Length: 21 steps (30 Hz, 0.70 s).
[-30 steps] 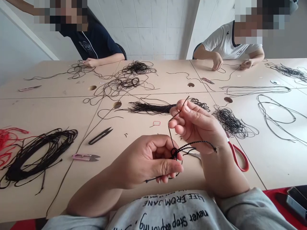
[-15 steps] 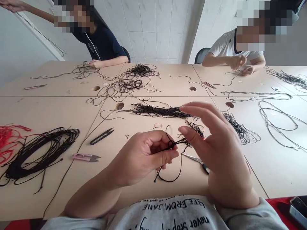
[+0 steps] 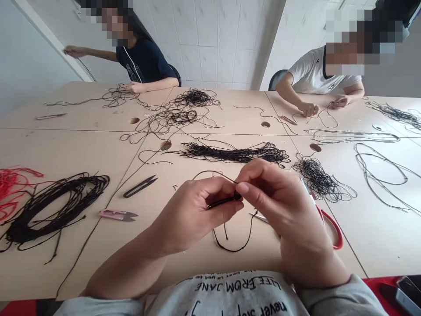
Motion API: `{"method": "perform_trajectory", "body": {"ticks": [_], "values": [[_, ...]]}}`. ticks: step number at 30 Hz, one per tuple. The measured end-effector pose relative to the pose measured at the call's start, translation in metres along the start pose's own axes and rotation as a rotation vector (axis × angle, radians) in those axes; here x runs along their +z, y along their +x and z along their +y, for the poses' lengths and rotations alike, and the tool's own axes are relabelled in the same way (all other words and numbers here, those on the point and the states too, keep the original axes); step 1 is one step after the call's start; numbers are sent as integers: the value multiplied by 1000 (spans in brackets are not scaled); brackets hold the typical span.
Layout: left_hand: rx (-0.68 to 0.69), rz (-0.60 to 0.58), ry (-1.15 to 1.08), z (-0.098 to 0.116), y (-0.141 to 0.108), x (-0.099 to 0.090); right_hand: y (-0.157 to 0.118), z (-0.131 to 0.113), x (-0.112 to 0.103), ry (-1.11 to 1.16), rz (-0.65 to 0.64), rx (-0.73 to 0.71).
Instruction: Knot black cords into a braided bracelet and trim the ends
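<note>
Between thumb and fingers, my left hand [image 3: 194,215] pinches a black cord [image 3: 234,251], whose loose loop hangs below with a small knot near its end. My right hand [image 3: 279,202] is closed at the same spot, thumb and fingertip pinching the cord beside the left fingertips. A strand arcs up and left behind the left hand. The exact knot between the fingertips is hidden. Just beyond the hands lies a long bundle of black cords [image 3: 230,153]. Red-handled scissors [image 3: 336,232] lie partly behind my right hand.
Black snips [image 3: 140,186] and pink snips [image 3: 118,215] lie left, near a coil of black cord [image 3: 26,228] and red cord [image 3: 13,188]. A tangled bundle [image 3: 317,175] sits right. Two people work across the table [image 3: 82,153], one in a dark shirt [image 3: 148,61], one in white [image 3: 309,70].
My right hand has come down and left from its raised, open pose and now pinches the cord by my left hand. Both co-workers' arms have moved.
</note>
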State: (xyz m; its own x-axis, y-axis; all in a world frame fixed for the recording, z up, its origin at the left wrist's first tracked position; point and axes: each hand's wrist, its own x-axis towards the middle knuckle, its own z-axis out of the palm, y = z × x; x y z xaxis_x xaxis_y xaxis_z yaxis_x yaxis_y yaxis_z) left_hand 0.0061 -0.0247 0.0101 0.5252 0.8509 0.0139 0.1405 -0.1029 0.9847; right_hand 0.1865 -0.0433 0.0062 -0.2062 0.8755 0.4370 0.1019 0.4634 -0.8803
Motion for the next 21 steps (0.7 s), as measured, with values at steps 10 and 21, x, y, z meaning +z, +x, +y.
{"method": "perform_trajectory", "body": {"ticks": [10, 21], "values": [[103, -53, -238, 1, -5, -5, 8, 4, 3, 932, -123, 435], [-71, -148, -515, -2, -13, -4, 8, 4, 3, 967, -175, 498]]}}
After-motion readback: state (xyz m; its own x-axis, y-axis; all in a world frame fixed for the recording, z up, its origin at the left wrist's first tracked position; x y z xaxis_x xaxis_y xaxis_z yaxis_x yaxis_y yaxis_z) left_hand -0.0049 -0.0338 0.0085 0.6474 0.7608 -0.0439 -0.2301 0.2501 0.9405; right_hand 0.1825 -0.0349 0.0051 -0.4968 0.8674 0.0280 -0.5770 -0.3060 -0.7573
